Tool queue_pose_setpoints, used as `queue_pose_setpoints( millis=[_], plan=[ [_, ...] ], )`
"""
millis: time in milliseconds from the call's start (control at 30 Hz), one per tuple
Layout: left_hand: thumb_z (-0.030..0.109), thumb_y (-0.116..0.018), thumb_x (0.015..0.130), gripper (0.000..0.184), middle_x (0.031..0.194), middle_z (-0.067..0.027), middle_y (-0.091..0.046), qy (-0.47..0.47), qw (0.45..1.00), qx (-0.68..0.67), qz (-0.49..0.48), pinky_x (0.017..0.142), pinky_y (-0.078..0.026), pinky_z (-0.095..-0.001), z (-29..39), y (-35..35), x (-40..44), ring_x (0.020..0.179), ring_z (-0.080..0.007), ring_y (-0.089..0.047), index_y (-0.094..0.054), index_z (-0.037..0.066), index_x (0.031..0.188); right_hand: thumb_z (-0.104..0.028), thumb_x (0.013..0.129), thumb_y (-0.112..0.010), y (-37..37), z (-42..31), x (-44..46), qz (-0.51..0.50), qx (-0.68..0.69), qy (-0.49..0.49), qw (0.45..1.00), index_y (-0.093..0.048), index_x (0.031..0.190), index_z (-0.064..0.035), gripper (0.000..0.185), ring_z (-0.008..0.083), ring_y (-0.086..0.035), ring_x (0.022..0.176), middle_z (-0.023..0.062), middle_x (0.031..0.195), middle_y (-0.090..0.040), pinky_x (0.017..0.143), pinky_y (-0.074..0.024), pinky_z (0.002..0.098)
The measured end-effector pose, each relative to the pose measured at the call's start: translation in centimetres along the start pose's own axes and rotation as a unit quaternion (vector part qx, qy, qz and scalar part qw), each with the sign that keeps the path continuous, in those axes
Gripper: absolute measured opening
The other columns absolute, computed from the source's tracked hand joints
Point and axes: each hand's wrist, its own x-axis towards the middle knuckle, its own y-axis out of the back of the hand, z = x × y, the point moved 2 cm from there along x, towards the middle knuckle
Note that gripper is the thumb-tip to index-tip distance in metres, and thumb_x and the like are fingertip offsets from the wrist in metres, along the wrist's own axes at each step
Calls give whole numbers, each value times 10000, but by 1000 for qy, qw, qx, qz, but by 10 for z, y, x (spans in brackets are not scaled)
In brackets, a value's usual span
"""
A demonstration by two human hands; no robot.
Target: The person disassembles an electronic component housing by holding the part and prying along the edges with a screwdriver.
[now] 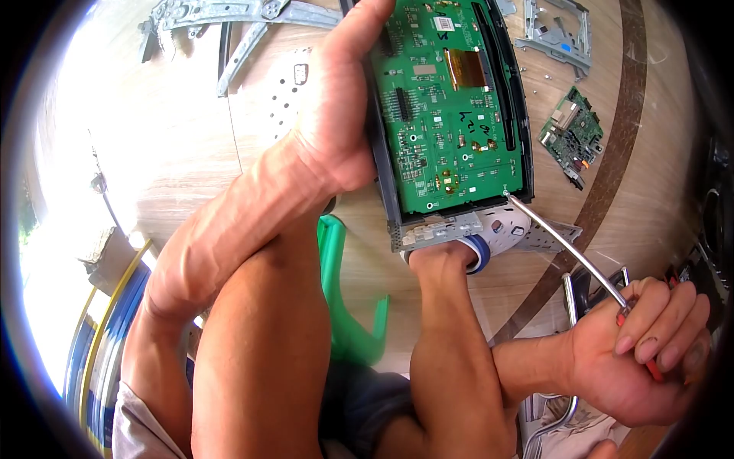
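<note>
Clamping onto the left edge of a black frame (pixel 526 172), the left hand (pixel 340 115) is holding up the unit at the top centre of the frame, its thumb lying along the near edge and its other fingers hiding behind; inside the frame a green circuit board (pixel 424 96) is facing the camera, carrying an orange ribbon (pixel 466 69) and handwritten black marks; the right hand (pixel 642 352), at the lower right, is curling round the red handle of a screwdriver (pixel 567 249), whose tip is meeting the board's lower right corner; whether it is sitting in a screw, I cannot tell; the two hands are keeping well apart.

Just below the board a perforated metal bracket (pixel 440 228) is showing, overlapping a white shoe (pixel 505 229) with a blue edge; at the upper right a smaller circuit board (pixel 573 130) is lying on the floor (pixel 642 206), below an open metal frame (pixel 558 34); a long metal arm (pixel 222 14) is stretching across the upper left; a green plastic piece (pixel 344 329) is standing out between the person's bare legs at the lower centre.
</note>
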Motion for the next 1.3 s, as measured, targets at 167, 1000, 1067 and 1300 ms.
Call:
queue_pose_setpoints(
  millis=[167, 1000, 1067, 1300],
  plan=[
    [627, -345, 1019, 673, 1384, -152, -589, 38, 994, 4, 104, 1061, -441, -573, 0, -9, 4, 1245, -340, -570, -520, 135, 1444, -181, 860, -511, 2, -1, 1, -6, -6, -7, 1000, -460, 657, -76, 235, 122, -424, 598, 40, 698, -456, 468, -360, 236],
    [588, -276, 1041, 648, 1375, -156, -587, 26, 997, 44, 61, 1045, -465, -603, 14, -16, -6, 1242, -344, -586, -501, 138, 1450, -630, 1062, -234, 30, -9, 11, -192, -35, -33, 980, -587, 1019, 8, 731, 198, -479, 604, 85, 820, -512, 396, -407, 324],
    [586, -273, 1041, 647, 1381, -158, -582, -8, 990, 101, 95, 1048, -460, -611, 2, -11, 3, 1246, -348, -583, -500, 139, 1450, -631, 1061, -234, 32, -8, 12, -197, -35, -31, 979, -587, 1017, 4, 727, 197, -478, 597, 83, 820, -513, 390, -403, 322],
    [592, -301, 1035, 646, 1370, -148, -588, 5, 1000, 24, 10, 1041, -462, -604, 8, -5, -3, 1235, -341, -587, -505, 136, 1445, -637, 1059, -237, 32, -9, 11, -196, -49, -48, 978, -602, 1060, 7, 740, 204, -503, 621, 90, 843, -540, 404, -433, 327]
  ],
)
